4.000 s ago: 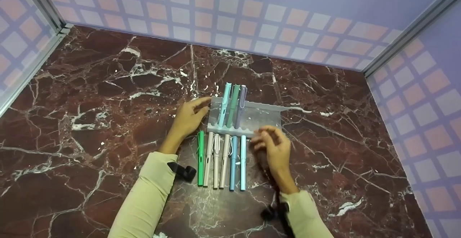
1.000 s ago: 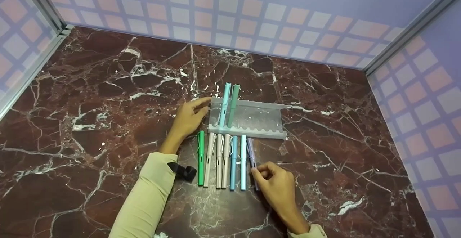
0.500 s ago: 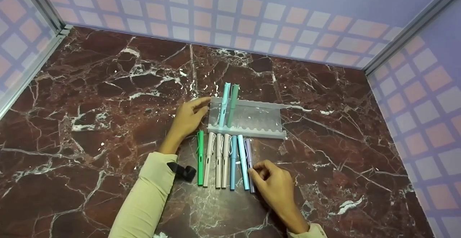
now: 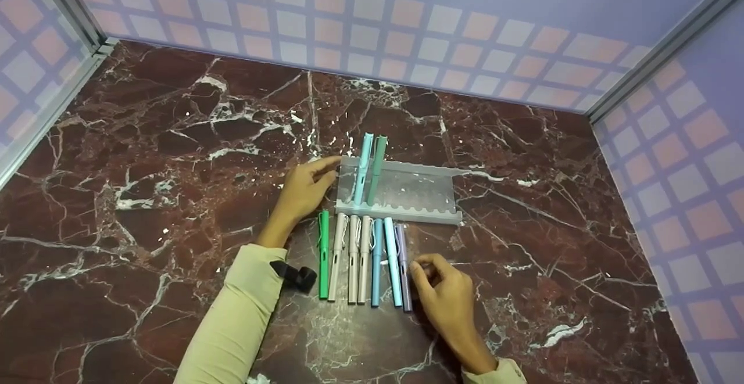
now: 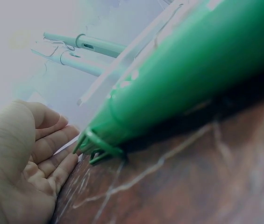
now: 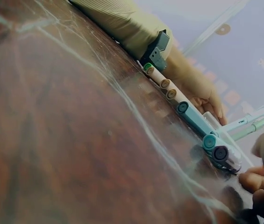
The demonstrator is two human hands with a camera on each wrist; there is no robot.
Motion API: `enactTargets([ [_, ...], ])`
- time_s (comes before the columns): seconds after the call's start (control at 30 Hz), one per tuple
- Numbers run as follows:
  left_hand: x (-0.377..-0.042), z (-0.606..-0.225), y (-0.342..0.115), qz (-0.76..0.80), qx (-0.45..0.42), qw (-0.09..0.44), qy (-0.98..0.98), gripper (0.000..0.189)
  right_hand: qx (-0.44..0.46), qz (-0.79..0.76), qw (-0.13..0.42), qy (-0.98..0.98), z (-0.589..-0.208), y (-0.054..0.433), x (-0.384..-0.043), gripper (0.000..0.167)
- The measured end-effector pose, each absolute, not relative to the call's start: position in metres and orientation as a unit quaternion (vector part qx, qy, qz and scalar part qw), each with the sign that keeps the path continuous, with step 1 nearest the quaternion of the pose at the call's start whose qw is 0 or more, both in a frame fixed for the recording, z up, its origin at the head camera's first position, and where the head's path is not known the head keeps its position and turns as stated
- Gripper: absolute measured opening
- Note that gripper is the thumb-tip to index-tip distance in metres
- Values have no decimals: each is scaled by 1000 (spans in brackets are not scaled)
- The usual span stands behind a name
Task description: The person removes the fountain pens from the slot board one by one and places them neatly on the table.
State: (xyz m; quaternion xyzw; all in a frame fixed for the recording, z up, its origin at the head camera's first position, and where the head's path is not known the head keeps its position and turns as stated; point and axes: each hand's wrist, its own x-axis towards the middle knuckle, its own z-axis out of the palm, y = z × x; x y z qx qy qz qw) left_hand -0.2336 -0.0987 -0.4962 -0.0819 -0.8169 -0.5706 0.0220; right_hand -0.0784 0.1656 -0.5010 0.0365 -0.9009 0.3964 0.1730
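Note:
My left hand (image 4: pixel 305 192) rests at the left end of a clear pen rack (image 4: pixel 421 192), fingertips at its edge. A light-blue pen (image 4: pixel 363 169) and a dark green pen (image 4: pixel 377 163) lean in the rack's left notches. In front of it several capped pens lie in a row: a bright green pen (image 4: pixel 324 262), beige ones, a blue pen (image 4: pixel 377 262), another light-blue pen (image 4: pixel 393 262) and a purple pen (image 4: pixel 405 279). Just right of the purple pen is my right hand (image 4: pixel 447 294), loosely curled, holding nothing. In the left wrist view, the green pen (image 5: pixel 178 79) looms close.
The rack and pens lie on a dark red marbled tabletop (image 4: pixel 552 198) with white veins. Checkered panels (image 4: pixel 349 29) wall it in at the back and both sides. A black wrist camera (image 4: pixel 296 276) sits on the left sleeve, near the green pen.
The purple pen has gone from the rack to the right end of the row. My right hand slid it left against the light-blue pen, tilting that pen, then released it. My left hand stayed.

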Motion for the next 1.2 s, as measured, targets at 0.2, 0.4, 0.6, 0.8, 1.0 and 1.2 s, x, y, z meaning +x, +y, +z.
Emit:
enactTargets([
  [0.2,-232,-495,-102,-551,-79,16,-831,40,19,511,164,-843,-499,164,-101,5],
  [0.4,-230,-497,-102,-548,-76,5,-833,41,-8,570,177,-803,-492,158,-138,7],
  [0.6,-229,-498,-98,-554,-76,8,-829,41,-21,623,148,-768,-469,140,-169,10],
  [0.8,-231,-498,-93,-553,-93,27,-827,38,8,637,105,-763,-452,121,-187,12],
  [1.0,-231,-497,-93,-549,-88,22,-831,38,29,617,14,-786,-450,110,-192,16],
  [1.2,-231,-495,-99,-542,-77,20,-836,39,59,608,-10,-792,-454,105,-195,20],
])
